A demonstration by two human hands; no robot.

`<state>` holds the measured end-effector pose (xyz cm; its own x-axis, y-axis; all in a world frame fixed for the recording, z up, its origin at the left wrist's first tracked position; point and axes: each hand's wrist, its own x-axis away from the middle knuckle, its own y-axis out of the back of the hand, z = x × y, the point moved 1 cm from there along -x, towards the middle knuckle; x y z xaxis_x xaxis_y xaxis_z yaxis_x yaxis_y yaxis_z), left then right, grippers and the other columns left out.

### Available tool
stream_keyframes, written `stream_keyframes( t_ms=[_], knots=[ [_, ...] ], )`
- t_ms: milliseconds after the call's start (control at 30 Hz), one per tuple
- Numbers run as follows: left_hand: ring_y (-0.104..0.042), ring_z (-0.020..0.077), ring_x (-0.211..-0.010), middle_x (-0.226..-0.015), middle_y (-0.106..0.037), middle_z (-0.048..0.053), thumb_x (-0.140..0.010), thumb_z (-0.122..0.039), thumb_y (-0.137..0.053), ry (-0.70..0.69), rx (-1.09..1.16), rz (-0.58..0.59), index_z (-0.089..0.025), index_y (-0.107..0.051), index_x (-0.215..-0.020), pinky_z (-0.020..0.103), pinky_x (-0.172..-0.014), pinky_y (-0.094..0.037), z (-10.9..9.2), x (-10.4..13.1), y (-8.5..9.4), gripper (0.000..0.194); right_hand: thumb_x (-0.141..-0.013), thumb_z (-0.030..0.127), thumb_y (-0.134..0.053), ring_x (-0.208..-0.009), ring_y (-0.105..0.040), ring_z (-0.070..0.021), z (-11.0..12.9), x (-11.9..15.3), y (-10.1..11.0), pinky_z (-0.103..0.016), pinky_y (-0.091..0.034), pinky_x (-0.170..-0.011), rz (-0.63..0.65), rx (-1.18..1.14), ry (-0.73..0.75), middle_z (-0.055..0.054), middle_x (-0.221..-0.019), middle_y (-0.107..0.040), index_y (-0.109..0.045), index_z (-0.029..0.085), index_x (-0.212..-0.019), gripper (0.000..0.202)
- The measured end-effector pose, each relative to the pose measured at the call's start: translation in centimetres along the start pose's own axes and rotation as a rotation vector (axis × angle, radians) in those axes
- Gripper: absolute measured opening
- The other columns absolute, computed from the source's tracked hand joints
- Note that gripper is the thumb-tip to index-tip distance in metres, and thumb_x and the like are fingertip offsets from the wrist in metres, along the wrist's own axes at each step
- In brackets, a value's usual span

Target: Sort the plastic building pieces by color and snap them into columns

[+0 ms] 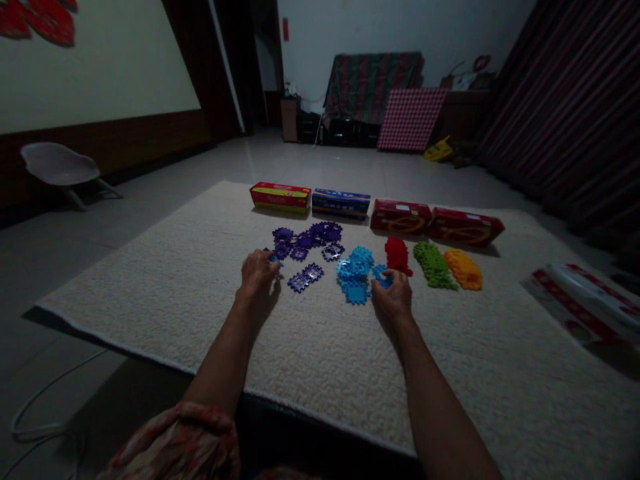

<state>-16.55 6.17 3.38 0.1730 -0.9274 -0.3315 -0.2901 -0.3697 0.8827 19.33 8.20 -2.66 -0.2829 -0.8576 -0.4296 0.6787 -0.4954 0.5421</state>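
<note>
My left hand (pixel 257 272) is closed, with a small blue interlocking plastic piece (pixel 277 261) pinched at its fingertips, left of the purple pieces. My right hand (pixel 395 295) has its fingers closed on another blue piece (pixel 382 275), just right of a heap of light blue pieces (pixel 356 272). Purple notched pieces (pixel 313 235) lie scattered beyond and between the hands. Closer in, two joined purple pieces (pixel 305 277) rest flat on the cloth. Beyond my right hand is a red stack (pixel 397 255), with green pieces (pixel 433 264) and orange pieces (pixel 464 269) farther right.
The pieces lie on a cream textured cloth (pixel 165 267). A red-and-yellow box (pixel 281 198), a blue box (pixel 341 204) and two dark red boxes (pixel 400 217) line the far side. A plastic-wrapped package (pixel 590 300) sits at right, a white chair (pixel 60 165) at far left.
</note>
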Motion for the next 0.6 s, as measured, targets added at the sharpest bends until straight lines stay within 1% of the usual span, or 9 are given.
stream_keyframes(
  t_ms=[33, 67, 133, 267, 333, 367, 467, 533, 600],
  knots=[
    [-0.064, 0.0277, -0.102, -0.109, -0.071, 0.012, -0.084, -0.026, -0.059, 0.018, 0.007, 0.004, -0.018, -0.071, -0.108, 0.042, -0.095, -0.051, -0.7, -0.8, 0.0, 0.028, -0.068, 0.039, -0.060, -0.095, -0.057, -0.0281, 0.1, 0.1, 0.0, -0.044, -0.047, -0.090, -0.003, -0.001, -0.001, -0.012, -0.099, -0.060, -0.057, 0.021, -0.090, 0.028],
    [-0.065, 0.0271, -0.103, -0.110, -0.071, 0.013, -0.084, -0.026, -0.061, -0.030, 0.027, -0.008, -0.017, -0.071, -0.109, 0.042, -0.097, -0.051, -1.7, -1.4, -0.2, 0.029, -0.068, 0.039, -0.060, -0.095, -0.057, -0.0282, 0.1, 0.2, 0.0, -0.044, -0.047, -0.090, -0.008, -0.003, -0.003, -0.012, -0.099, -0.060, -0.057, 0.021, -0.091, 0.029],
    [-0.066, 0.0244, -0.105, -0.113, -0.072, 0.010, -0.083, -0.026, -0.064, -0.201, 0.122, -0.006, -0.019, -0.073, -0.108, 0.038, -0.099, -0.051, -4.5, -2.1, -0.9, 0.027, -0.068, 0.039, -0.060, -0.095, -0.057, -0.0284, 0.2, 0.2, 0.0, -0.045, -0.048, -0.090, -0.025, -0.015, -0.001, -0.012, -0.098, -0.061, -0.058, 0.021, -0.091, 0.029],
    [-0.069, 0.0229, -0.106, -0.115, -0.074, 0.011, -0.084, -0.025, -0.066, -0.481, 0.333, 0.055, -0.019, -0.074, -0.111, 0.037, -0.097, -0.054, -11.3, -2.0, -3.8, 0.029, -0.068, 0.041, -0.061, -0.095, -0.058, -0.0280, 0.1, -0.5, 0.2, -0.046, -0.048, -0.091, -0.060, -0.067, 0.017, -0.011, -0.098, -0.062, -0.059, 0.021, -0.090, 0.029],
    [-0.070, 0.0233, -0.105, -0.114, -0.074, 0.012, -0.084, -0.023, -0.066, -0.581, 0.398, 0.115, -0.017, -0.073, -0.112, 0.036, -0.096, -0.055, -13.7, -1.9, -5.3, 0.030, -0.068, 0.043, -0.063, -0.095, -0.059, -0.0275, 0.1, -1.0, 0.2, -0.046, -0.048, -0.091, -0.068, -0.105, 0.011, -0.011, -0.099, -0.063, -0.059, 0.021, -0.090, 0.031],
    [-0.070, 0.0235, -0.105, -0.113, -0.074, 0.012, -0.083, -0.023, -0.065, -0.612, 0.419, 0.135, -0.017, -0.073, -0.112, 0.037, -0.096, -0.055, -14.6, -2.0, -5.8, 0.030, -0.068, 0.045, -0.064, -0.094, -0.059, -0.0272, 0.1, -1.1, 0.1, -0.046, -0.048, -0.091, -0.065, -0.130, -0.001, -0.011, -0.099, -0.064, -0.060, 0.021, -0.090, 0.033],
    [-0.071, 0.0223, -0.105, -0.110, -0.076, 0.009, -0.081, -0.020, -0.065, -0.656, 0.476, 0.166, -0.019, -0.073, -0.112, 0.036, -0.096, -0.055, -15.2, -2.8, -7.0, 0.032, -0.071, 0.048, -0.066, -0.092, -0.060, -0.0259, 0.4, -0.9, -0.6, -0.044, -0.049, -0.088, -0.047, -0.225, -0.060, -0.010, -0.100, -0.065, -0.062, 0.020, -0.096, 0.038],
    [-0.070, 0.0205, -0.106, -0.112, -0.075, 0.007, -0.083, -0.018, -0.062, -0.643, 0.518, 0.158, -0.020, -0.072, -0.113, 0.033, -0.096, -0.055, -14.6, -3.9, -7.3, 0.032, -0.074, 0.048, -0.066, -0.092, -0.060, -0.0249, 0.8, -0.5, -1.2, -0.042, -0.049, -0.088, -0.043, -0.276, -0.077, -0.009, -0.101, -0.065, -0.062, 0.020, -0.100, 0.039],
    [-0.070, 0.0192, -0.109, -0.117, -0.074, 0.007, -0.085, -0.015, -0.056, -0.590, 0.506, 0.137, -0.020, -0.072, -0.114, 0.032, -0.098, -0.054, -13.8, -5.6, -7.5, 0.034, -0.075, 0.047, -0.066, -0.095, -0.060, -0.0244, 1.0, 0.0, -1.6, -0.041, -0.048, -0.090, -0.046, -0.297, -0.064, -0.009, -0.103, -0.065, -0.061, 0.020, -0.101, 0.037]
  ],
)
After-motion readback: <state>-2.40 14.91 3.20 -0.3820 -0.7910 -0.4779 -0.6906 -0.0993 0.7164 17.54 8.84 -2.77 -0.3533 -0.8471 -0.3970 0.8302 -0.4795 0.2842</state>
